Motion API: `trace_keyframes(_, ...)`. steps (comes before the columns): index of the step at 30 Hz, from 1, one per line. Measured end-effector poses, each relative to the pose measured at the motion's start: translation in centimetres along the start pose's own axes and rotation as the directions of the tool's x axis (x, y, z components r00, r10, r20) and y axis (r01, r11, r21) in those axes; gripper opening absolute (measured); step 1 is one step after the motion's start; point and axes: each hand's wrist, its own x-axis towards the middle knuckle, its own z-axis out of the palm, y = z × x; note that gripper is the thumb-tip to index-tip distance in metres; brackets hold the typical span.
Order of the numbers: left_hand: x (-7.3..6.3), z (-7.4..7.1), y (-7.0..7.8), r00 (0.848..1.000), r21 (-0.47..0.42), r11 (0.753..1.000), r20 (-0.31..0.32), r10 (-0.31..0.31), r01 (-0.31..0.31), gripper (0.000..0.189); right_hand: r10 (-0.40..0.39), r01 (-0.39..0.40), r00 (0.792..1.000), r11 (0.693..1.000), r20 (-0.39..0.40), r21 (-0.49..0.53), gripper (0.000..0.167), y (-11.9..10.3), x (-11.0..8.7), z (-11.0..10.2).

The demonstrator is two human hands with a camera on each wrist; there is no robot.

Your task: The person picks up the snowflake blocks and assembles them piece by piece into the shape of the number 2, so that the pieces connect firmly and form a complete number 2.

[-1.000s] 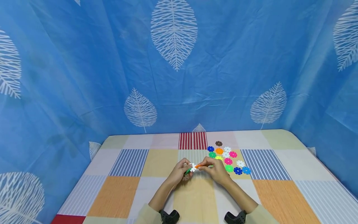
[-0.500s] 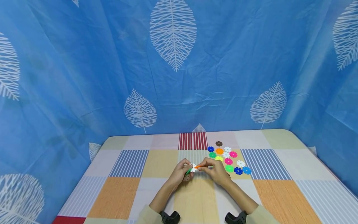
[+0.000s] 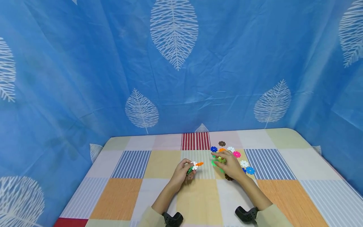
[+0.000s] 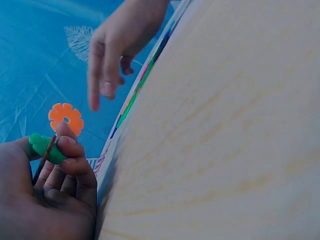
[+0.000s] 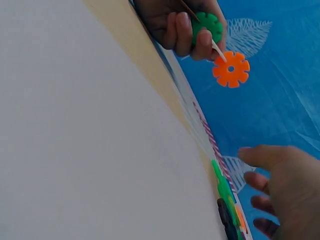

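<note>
A: What is the left hand (image 3: 179,173) up to?

B: Its curled fingers grip a cluster of joined, notched discs: a white disc (image 3: 194,165), an orange disc (image 3: 199,164) jutting out toward the other hand, and a green disc (image 3: 189,170) closer to the palm. The left wrist view also shows a brown disc (image 4: 45,159), edge-on, crossing the green one

A: So where does the cluster sit?

B: Up in that hand, above the patchwork tablecloth (image 3: 198,201), to the left of the loose pieces

A: And the right hand (image 3: 232,164)?

B: Grasping nothing; thumb and fingers are parted over the loose discs. A bright green piece (image 3: 214,162) and a yellow-green piece (image 3: 221,160) show by its fingers (whether it touches either, I can't tell)

A: What else is around it?

B: Past the fingers, a dark blue piece (image 3: 214,148) and a brown piece (image 3: 222,143); to the right, a pink piece (image 3: 236,154) and a light blue piece (image 3: 250,170). Behind hangs a leaf-printed blue cloth (image 3: 227,63)
</note>
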Motion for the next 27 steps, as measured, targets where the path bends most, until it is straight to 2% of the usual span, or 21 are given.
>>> trace_keyframes(6, -0.3, -0.3, -0.1, 1.0, 0.01, 1.0, 0.006, 0.024, -0.024, 0.016, 0.02, -0.003, 0.997, 0.978, 0.078, -0.211, 0.032, 1.0, -0.4, 0.1)
trace_keyframes(8, -0.3, -0.3, -0.2, 0.999, 0.008, 0.999, 0.005, 0.041, -0.041, 0.019, 0.027, -0.008, 0.997, 0.971, 0.076, -0.239, 0.032, 1.0, -0.5, 0.2)
trace_keyframes(10, -0.3, -0.3, -0.3, 0.999, 0.006, 0.999, 0.008, 0.048, -0.048, 0.022, 0.052, -0.037, 0.997, 0.973, 0.06, -0.226, 0.031, 0.9, -0.5, 0.2)
trace_keyframes(12, -0.3, -0.3, -0.4, 0.999, 0.002, 0.999, 0.012, 0.05, -0.05, 0.025, 0.092, -0.085, 0.995, 0.987, 0.045, -0.14, 0.027, 0.6, -0.4, 0.3)
trace_keyframes(14, -0.2, -0.3, -0.5, 0.998, 0.002, 0.999, 0.012, 0.054, -0.054, 0.027, 0.144, -0.146, 0.988, 0.989, 0.053, 0.023, 0.024, 0.1, -0.3, 0.4)
trace_keyframes(15, -0.2, -0.3, -0.5, 0.999, 0.007, 0.999, 0.008, 0.054, -0.054, 0.027, 0.17, -0.178, 0.983, 0.976, 0.067, 0.129, 0.024, -0.3, -0.3, 0.5)
trace_keyframes(17, -0.1, -0.3, -0.5, 0.998, 0.009, 0.998, -0.002, 0.064, -0.064, 0.027, 0.219, -0.241, 0.97, 0.913, 0.103, 0.328, 0.021, -0.9, -0.1, 0.8)
trace_keyframes(19, 0.0, -0.3, -0.6, 0.997, 0.012, 0.997, -0.012, 0.074, -0.074, 0.026, 0.252, -0.29, 0.957, 0.838, 0.145, 0.462, 0.022, -1.5, 0.0, 1.1)
trace_keyframes(21, 0.0, -0.3, -0.6, 0.997, 0.017, 0.997, -0.021, 0.078, -0.078, 0.025, 0.269, -0.323, 0.946, 0.78, 0.179, 0.536, 0.022, -2.0, 0.1, 1.3)
trace_keyframes(22, 0.1, -0.3, -0.6, 0.997, 0.018, 0.997, -0.023, 0.08, -0.08, 0.025, 0.276, -0.334, 0.943, 0.764, 0.189, 0.552, 0.022, -2.2, 0.2, 1.3)
trace_keyframes(25, 0.0, -0.3, -0.6, 0.995, 0.032, 0.995, -0.025, 0.096, -0.095, 0.026, 0.274, -0.347, 0.938, 0.74, 0.212, 0.577, 0.02, -3.2, 0.3, 1.1)
trace_keyframes(27, -0.1, -0.3, -0.6, 0.994, 0.039, 0.994, -0.029, 0.108, -0.107, 0.026, 0.279, -0.356, 0.934, 0.736, 0.222, 0.576, 0.018, -4.1, 0.4, 0.7)
